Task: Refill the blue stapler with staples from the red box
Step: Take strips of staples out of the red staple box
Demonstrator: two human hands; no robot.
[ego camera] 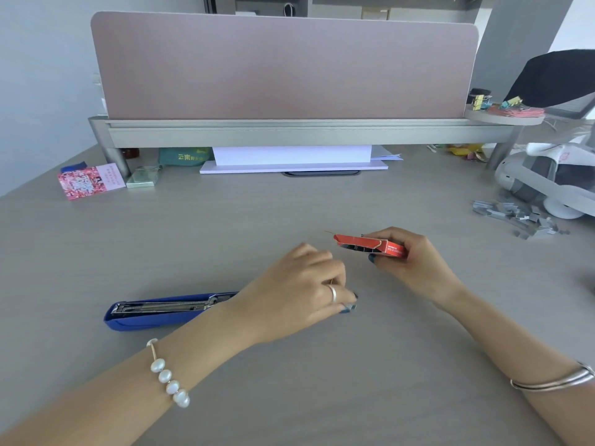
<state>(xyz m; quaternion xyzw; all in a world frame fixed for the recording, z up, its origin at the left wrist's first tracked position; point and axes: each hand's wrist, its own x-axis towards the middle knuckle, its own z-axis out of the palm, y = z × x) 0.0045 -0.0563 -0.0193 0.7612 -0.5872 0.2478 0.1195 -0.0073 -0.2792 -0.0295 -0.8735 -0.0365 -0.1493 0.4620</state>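
Observation:
The blue stapler (161,312) lies flat on the grey desk (289,207), opened up with its metal staple channel showing. Part of its right end is hidden under my left hand (299,291). My left hand pinches a short strip of staples (350,307) at its fingertips, low over the desk just right of the stapler. My right hand (409,259) holds the red box (370,245) a little above the desk, its open flap end pointing left with staples visible inside.
A pile of loose staple strips (518,217) lies at the right edge beside a white device (547,185). A pink card (90,181) and a small metal tin (143,178) sit at the back left. A raised shelf with a pink divider (283,69) spans the back.

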